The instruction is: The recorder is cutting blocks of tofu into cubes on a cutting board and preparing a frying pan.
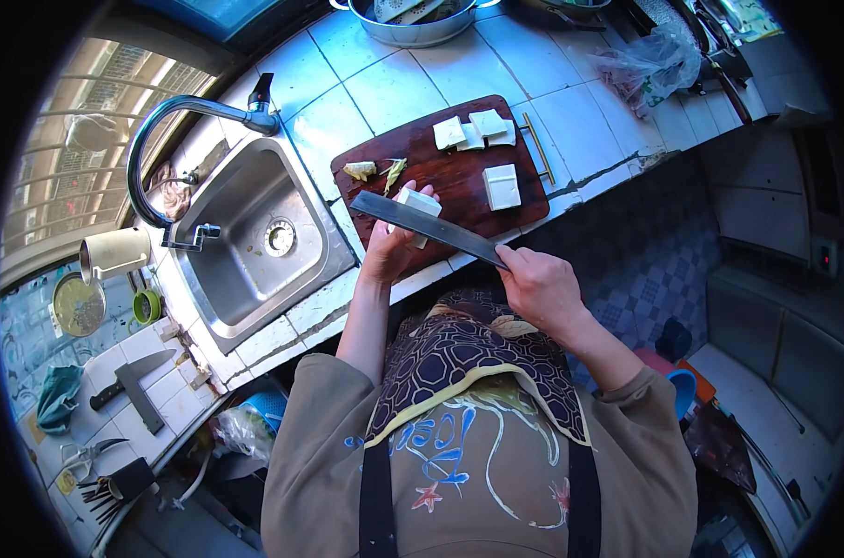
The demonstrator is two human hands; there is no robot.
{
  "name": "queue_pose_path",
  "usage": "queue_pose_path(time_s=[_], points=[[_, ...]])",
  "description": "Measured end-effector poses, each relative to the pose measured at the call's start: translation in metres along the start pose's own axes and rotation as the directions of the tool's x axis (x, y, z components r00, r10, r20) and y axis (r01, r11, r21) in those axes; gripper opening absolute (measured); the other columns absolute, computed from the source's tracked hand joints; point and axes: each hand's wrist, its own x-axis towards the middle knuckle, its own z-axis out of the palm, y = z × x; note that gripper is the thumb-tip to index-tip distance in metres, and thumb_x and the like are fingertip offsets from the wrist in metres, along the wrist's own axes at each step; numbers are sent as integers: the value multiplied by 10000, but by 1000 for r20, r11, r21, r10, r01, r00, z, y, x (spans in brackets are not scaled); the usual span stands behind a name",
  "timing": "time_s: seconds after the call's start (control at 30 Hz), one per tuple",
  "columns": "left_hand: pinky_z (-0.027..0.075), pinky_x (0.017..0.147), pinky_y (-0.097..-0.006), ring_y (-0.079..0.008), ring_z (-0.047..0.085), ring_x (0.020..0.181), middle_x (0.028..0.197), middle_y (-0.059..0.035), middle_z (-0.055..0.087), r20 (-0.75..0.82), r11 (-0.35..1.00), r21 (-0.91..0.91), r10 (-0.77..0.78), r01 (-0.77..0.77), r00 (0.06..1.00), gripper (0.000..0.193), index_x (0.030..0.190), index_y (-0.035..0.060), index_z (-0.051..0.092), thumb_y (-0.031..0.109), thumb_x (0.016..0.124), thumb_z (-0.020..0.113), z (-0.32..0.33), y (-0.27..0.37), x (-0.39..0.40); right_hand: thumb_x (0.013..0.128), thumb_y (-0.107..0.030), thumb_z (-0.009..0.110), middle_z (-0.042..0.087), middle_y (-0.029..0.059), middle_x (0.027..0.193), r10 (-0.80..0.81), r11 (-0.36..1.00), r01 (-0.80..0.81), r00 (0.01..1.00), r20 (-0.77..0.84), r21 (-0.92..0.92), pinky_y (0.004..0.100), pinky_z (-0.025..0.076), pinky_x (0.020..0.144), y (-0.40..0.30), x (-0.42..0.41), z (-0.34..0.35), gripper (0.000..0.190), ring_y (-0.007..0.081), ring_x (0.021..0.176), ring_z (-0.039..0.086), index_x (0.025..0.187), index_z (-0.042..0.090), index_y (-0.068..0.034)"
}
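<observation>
My right hand point(542, 284) grips a kitchen knife point(432, 229), its dark blade reaching left across my other hand. On the palm of my left hand point(388, 252) rests a white block of tofu point(419, 202), partly hidden by the blade. Both hands are at the near edge of a reddish-brown wooden cutting board point(422, 150). Several tofu slices point(488, 123) lie at the board's far right. A thicker tofu piece point(502, 187) sits closer to me on the right. Toward the left are a piece of ginger point(360, 170) and a yellow-green vegetable scrap point(395, 174).
Left of the board is a steel sink point(247, 251) with a curved faucet point(150, 132). A metal pot point(411, 28) stands at the back. A plastic bag point(649, 70) lies at the far right. Another knife point(132, 376) and kitchen scissors point(87, 457) are on the left counter.
</observation>
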Motion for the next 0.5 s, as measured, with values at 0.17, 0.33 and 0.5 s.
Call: queue_pose_path(time_s=[0.17,0.33,0.5], points=[[338,1027,-379,-259,401,1232,1369,-145,353,3,1000,26,-2,1,1000,1072,1389,32,165,287,589,831,6,3,1,752,-90,603,549,96,671,0,1000,0,1000,11,-6,369,458,519,1,4,0,189,275,605,577,933,589,-37],[340,1022,-374,-249,408,1227,1360,-146,369,-2,995,95,-8,8,1000,1081,1386,19,172,309,582,834,8,4,4,752,-91,604,558,99,680,12,1000,-12,1000,14,-2,370,462,522,4,6,-1,197,278,610,580,940,591,-33],[338,1020,-371,-247,410,1226,1360,-148,369,-6,989,148,-23,23,1000,1079,1386,11,173,309,586,833,9,5,5,752,-91,606,564,103,681,19,1000,-19,1000,21,8,374,464,524,7,10,2,208,283,609,582,951,593,-30]])
